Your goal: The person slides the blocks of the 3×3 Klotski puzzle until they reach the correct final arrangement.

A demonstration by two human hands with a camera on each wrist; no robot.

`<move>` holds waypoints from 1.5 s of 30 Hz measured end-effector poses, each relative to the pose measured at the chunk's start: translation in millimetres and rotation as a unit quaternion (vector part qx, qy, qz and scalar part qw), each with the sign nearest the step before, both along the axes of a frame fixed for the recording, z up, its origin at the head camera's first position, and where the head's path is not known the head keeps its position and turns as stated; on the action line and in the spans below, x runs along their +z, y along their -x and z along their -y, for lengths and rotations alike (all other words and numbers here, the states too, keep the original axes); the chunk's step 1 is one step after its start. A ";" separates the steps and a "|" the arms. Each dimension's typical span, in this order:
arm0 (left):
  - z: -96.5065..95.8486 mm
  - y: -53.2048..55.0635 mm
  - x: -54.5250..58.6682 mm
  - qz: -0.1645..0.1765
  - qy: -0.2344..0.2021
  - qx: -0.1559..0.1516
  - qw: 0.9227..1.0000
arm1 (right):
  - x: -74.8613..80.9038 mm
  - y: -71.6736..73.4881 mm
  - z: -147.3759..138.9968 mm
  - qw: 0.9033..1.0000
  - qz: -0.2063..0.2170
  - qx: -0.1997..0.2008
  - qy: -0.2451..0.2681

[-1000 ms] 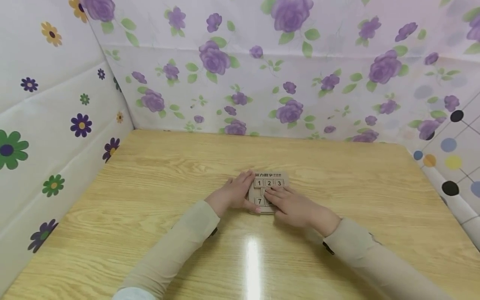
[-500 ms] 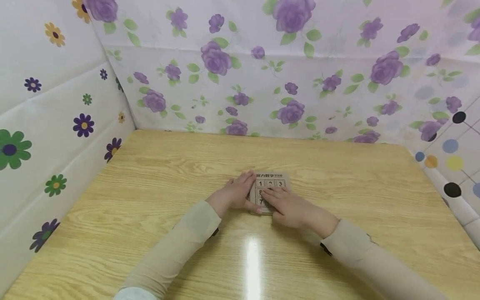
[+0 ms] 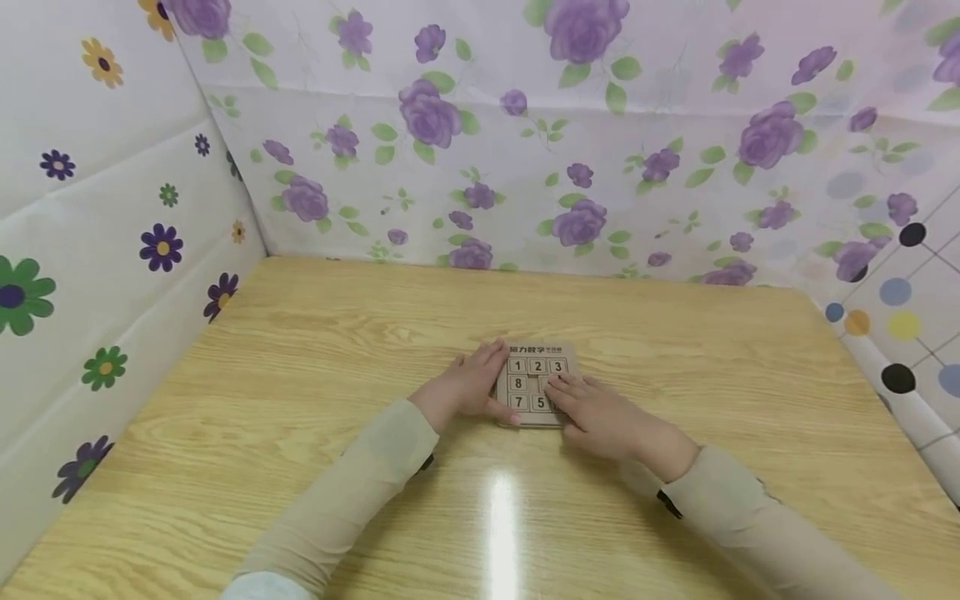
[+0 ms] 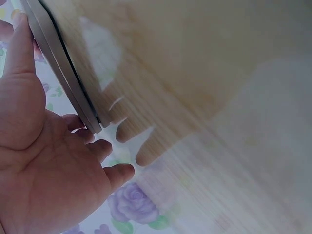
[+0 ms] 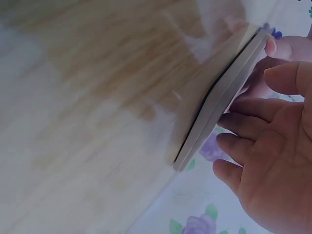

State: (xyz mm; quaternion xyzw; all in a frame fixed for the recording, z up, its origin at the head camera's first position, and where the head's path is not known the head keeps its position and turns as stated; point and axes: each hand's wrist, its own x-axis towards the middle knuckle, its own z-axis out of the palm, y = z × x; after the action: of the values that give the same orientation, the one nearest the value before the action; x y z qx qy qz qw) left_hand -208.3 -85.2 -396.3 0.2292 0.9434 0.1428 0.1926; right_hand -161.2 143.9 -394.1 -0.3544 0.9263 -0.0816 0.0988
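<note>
A square number sliding puzzle [image 3: 534, 421] lies flat on the table. Tiles 1, 2 and 3 fill its top row; 8 sits at the left of the middle row, with 7 and 5 below. Beside the 8 is a gap, then a tile partly hidden by fingers. My left hand [image 3: 472, 383] holds the puzzle's left side, thumb at the near corner and fingers along the far part. My right hand [image 3: 603, 417] lies over the right side, its extended fingertips on the middle row, covering the lower right tile. Both wrist views show the puzzle edge-on [image 4: 66, 73].
The wood-grain table [image 3: 337, 333] spreads around the puzzle and reflects a bright strip of light near the front. A purple-flowered cloth [image 3: 487, 167] hangs behind it, with a flowered panel [image 3: 127, 275] at left and a dotted one [image 3: 907, 333] at right.
The 8 tile slid left into the middle row's left place under my right fingers. My right hand then shifted right, uncovering the 5 and a gap. My left hand stayed put.
</note>
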 end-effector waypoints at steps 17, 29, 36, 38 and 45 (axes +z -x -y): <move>-0.3 0.8 0.9 -0.008 0.002 -0.003 1.000 | 2.8 -7.2 -3.0 1.000 -0.006 0.006 -0.017; 0.7 1.4 0.2 -0.004 0.006 0.002 1.000 | 0.9 -8.2 -6.9 0.998 -0.043 0.006 -0.041; -0.6 -0.5 -0.5 0.001 0.003 0.000 1.000 | -5.9 3.3 -7.3 0.997 -0.058 -0.006 -0.055; -0.6 -0.5 -0.6 0.001 0.004 0.002 1.000 | -6.3 3.6 -5.7 0.997 -0.058 -0.009 -0.055; -0.6 -1.4 0.9 0.008 0.003 0.010 1.000 | -5.7 -7.0 5.2 0.998 -0.045 0.022 -0.047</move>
State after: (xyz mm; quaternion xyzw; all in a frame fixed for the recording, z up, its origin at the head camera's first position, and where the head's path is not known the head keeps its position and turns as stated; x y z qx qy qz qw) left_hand -206.9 -84.6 -395.4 0.2184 0.9445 0.1440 0.1989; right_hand -154.2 138.7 -399.8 -0.3729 0.9246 -0.0197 0.0751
